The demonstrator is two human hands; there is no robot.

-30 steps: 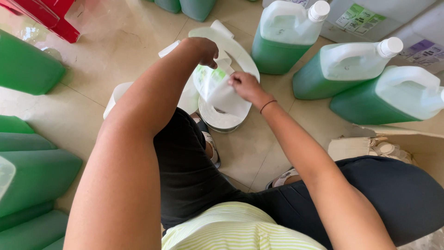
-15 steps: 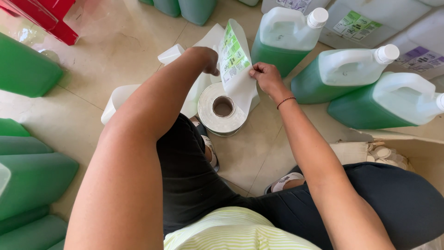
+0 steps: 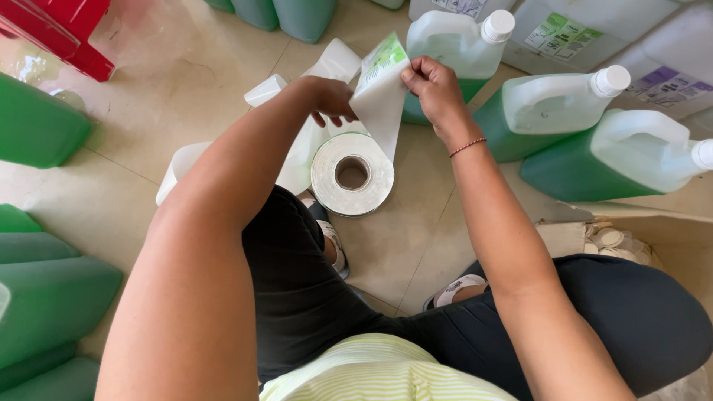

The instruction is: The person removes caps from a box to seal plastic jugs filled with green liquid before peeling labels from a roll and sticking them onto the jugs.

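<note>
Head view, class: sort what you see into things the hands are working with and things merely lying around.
In use: left hand, right hand, label, label roll.
Lying about: green jugs, red crate, box of caps.

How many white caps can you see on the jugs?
3. One cap tops the jug behind the hands, one is on the middle jug at right, and one sits at the right edge, cut off. Other jugs' tops lie out of view.
</note>
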